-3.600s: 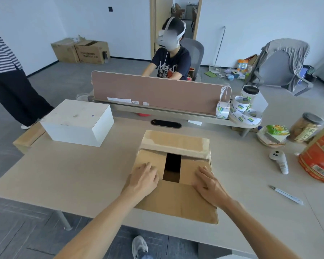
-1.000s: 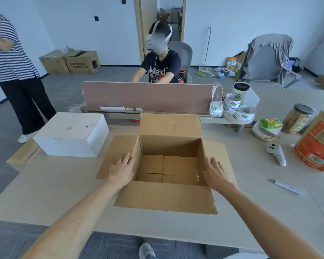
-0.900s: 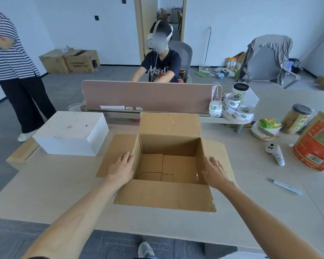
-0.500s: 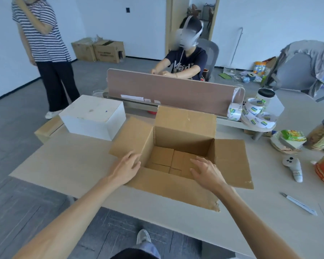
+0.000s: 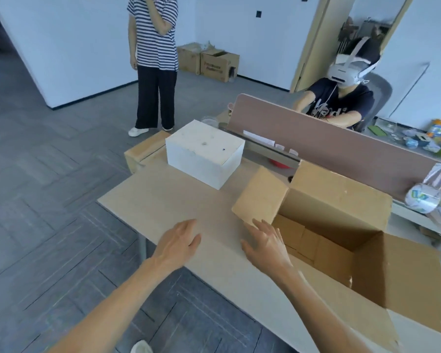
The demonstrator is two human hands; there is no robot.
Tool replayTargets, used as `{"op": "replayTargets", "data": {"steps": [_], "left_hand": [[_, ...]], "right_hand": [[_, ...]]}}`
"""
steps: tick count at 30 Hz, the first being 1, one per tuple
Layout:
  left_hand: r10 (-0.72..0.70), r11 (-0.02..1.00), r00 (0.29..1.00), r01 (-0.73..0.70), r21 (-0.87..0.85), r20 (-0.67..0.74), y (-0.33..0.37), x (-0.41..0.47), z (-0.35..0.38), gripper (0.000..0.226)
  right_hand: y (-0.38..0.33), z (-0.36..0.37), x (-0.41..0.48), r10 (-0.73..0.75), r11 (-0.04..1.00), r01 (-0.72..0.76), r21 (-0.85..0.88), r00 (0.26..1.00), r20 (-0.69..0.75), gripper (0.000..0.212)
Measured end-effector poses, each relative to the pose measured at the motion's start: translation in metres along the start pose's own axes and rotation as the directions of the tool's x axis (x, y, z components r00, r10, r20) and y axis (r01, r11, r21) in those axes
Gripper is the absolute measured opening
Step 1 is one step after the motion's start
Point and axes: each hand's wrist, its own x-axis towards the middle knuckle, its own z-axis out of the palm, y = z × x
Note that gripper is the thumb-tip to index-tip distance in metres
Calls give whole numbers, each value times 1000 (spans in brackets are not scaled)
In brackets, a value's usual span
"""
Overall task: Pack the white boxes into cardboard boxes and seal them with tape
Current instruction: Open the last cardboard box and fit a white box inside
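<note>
A white box (image 5: 205, 154) sits at the far left corner of the desk (image 5: 178, 200). To its right stands an open cardboard box (image 5: 336, 207) with all flaps spread and nothing inside. My left hand (image 5: 178, 242) hovers over the bare desk, fingers straight, holding nothing. My right hand (image 5: 264, 242) is beside the cardboard box's left flap, fingers spread and empty. Both hands point toward the white box, well short of it.
Rolls of printed tape (image 5: 423, 197) lie at the right by a brown desk divider (image 5: 341, 149). Behind the divider sits a person wearing a headset (image 5: 341, 98). A person in a striped shirt (image 5: 154, 62) stands left of the desk. A closed cardboard box (image 5: 143, 154) sits behind the white box.
The view has swung left. Both hands left the cardboard box's edges and moved left over the desk toward the white box. Earlier the box flaps were opened.
</note>
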Motion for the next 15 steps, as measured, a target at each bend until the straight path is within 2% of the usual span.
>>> {"op": "replayTargets", "data": {"steps": [6, 11, 15], "left_hand": [[7, 1000, 1000, -7, 17, -8, -102, 39, -25, 51], [34, 999, 997, -34, -1, 69, -141, 94, -50, 53], [67, 996, 993, -73, 58, 101, -160, 150, -60, 52]], "right_hand": [[-82, 31, 72, 13, 1000, -11, 26, 998, -61, 54], [-113, 42, 117, 171, 979, -162, 121, 983, -64, 57], [-117, 49, 154, 264, 955, -255, 154, 964, -42, 60]]}}
